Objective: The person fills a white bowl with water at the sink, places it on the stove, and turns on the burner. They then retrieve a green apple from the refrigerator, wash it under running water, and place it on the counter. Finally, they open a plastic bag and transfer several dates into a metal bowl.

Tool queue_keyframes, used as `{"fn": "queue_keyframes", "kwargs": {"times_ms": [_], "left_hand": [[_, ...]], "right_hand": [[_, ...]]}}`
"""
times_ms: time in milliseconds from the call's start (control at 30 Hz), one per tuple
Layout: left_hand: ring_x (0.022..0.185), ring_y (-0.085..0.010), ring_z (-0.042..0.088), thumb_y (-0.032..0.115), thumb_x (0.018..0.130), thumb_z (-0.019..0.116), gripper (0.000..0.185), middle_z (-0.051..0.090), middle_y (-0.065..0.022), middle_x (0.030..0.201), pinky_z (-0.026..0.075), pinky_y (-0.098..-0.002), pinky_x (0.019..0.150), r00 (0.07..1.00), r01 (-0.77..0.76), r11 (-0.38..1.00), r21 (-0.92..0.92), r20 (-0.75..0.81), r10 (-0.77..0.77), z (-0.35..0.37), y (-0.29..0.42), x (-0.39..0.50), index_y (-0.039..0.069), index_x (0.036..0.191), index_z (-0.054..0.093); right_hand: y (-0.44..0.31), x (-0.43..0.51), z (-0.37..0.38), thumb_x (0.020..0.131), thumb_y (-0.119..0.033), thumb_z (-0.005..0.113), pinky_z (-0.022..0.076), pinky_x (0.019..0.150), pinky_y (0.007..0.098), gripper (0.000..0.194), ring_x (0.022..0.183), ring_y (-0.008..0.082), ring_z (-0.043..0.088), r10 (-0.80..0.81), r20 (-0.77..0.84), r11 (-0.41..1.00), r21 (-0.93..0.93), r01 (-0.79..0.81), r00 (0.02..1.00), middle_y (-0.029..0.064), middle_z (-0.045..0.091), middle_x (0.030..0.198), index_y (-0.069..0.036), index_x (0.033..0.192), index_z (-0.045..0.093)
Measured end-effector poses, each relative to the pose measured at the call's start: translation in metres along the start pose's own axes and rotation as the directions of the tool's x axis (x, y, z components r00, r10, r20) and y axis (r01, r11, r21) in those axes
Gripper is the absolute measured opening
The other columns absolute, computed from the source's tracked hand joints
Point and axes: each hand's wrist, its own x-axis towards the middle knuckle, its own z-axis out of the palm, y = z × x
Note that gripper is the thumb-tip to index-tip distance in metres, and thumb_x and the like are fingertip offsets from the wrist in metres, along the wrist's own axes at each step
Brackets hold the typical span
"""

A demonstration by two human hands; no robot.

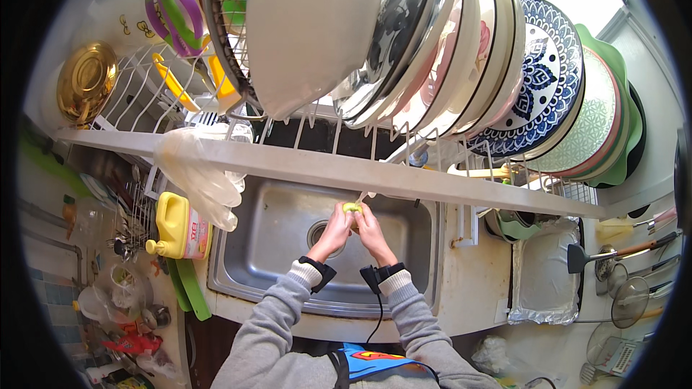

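Both of my hands meet over the stainless steel sink (273,248), beneath the front rail of a dish rack. Between their fingertips is a small, round, yellow-green piece of produce (352,207); its exact kind is unclear. My left hand (332,235) grips it from the left, and my right hand (374,235) from the right. What looks like a thin stream of water (363,197) comes down beside it. The drain (318,232) lies below, partly hidden by my left hand. Black bands circle both wrists, with a cable hanging from the right one.
Plates and bowls (316,32) fill the white wire rack above, whose rail (335,166) crosses before me. A translucent glove (200,173) hangs over it. Left of the sink stand a yellow detergent bottle (184,227) and green-handled items (186,286). A foil-lined tray (545,275) lies right.
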Motion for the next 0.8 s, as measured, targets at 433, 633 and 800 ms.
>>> {"fn": "queue_keyframes", "kwargs": {"times_ms": [433,633,800], "left_hand": [[0.079,-0.0217,0.060,0.021,0.085,0.059,0.064,0.051,-0.0193,0.111,0.052,-0.0301,0.058,0.961,0.254,0.931,-0.261,-0.044,-0.274,0.022,-0.014,0.015,0.001,0.136,0.025],[0.098,-0.0247,0.057,0.022,0.083,0.064,0.073,0.047,-0.0207,0.118,0.052,-0.0304,0.071,0.980,0.162,0.972,-0.171,-0.090,-0.179,0.028,-0.024,0.011,-0.002,0.139,0.023],[0.073,-0.0185,0.056,0.024,0.085,0.061,0.063,0.051,-0.0159,0.105,0.047,-0.0280,0.053,0.958,0.258,0.908,-0.331,-0.035,-0.285,0.024,-0.003,0.006,-0.001,0.133,0.029]], "right_hand": [[0.009,0.012,-0.003,0.099,-0.024,0.051,0.0523,0.079,0.0300,0.038,0.094,0.0154,0.063,0.058,-0.112,0.997,-0.037,-0.063,0.992,0.0119,0.068,0.106,0.001,0.127,0.057],[0.033,0.010,-0.002,0.102,-0.024,0.043,0.0566,0.077,0.0317,0.040,0.096,0.0172,0.064,0.221,-0.052,0.965,0.155,-0.211,0.974,0.0114,0.064,0.114,-0.003,0.135,0.050],[0.042,0.006,-0.001,0.103,-0.023,0.041,0.0575,0.075,0.0309,0.041,0.097,0.0180,0.064,0.133,-0.058,0.989,0.076,-0.128,0.989,0.0117,0.062,0.117,-0.004,0.138,0.047]]}}
